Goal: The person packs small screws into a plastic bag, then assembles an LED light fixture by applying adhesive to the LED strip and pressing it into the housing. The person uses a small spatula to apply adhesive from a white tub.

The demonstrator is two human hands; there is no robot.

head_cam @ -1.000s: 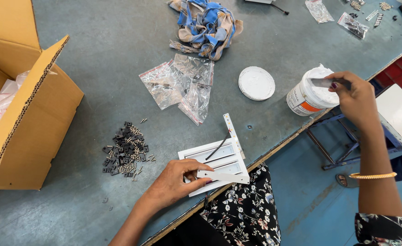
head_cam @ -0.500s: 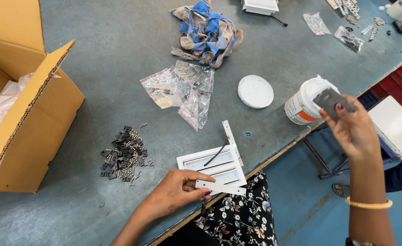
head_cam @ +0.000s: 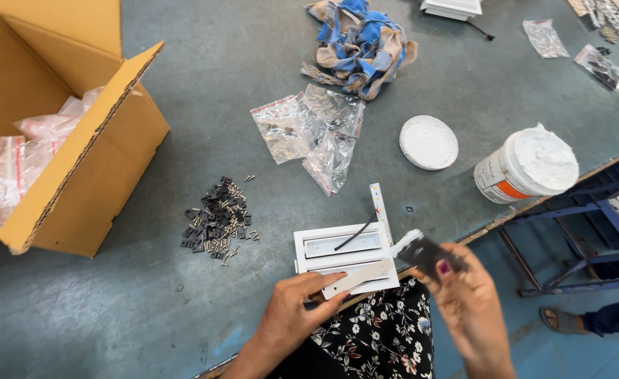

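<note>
Your left hand (head_cam: 297, 309) pins the white frame (head_cam: 344, 257) down flat, so your right hand (head_cam: 463, 295) can pinch the dark paste-tipped scraper (head_cam: 421, 253) just beside it.

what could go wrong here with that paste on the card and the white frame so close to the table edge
1. The right hand holds a dark card with white paste at its tip; the paste could drip onto the floral clothing below.
2. The white frame sits at the table edge, steadied only by the left hand; a push might tip it off.
3. The open paste tub also stands near that edge and could be knocked over.
</note>
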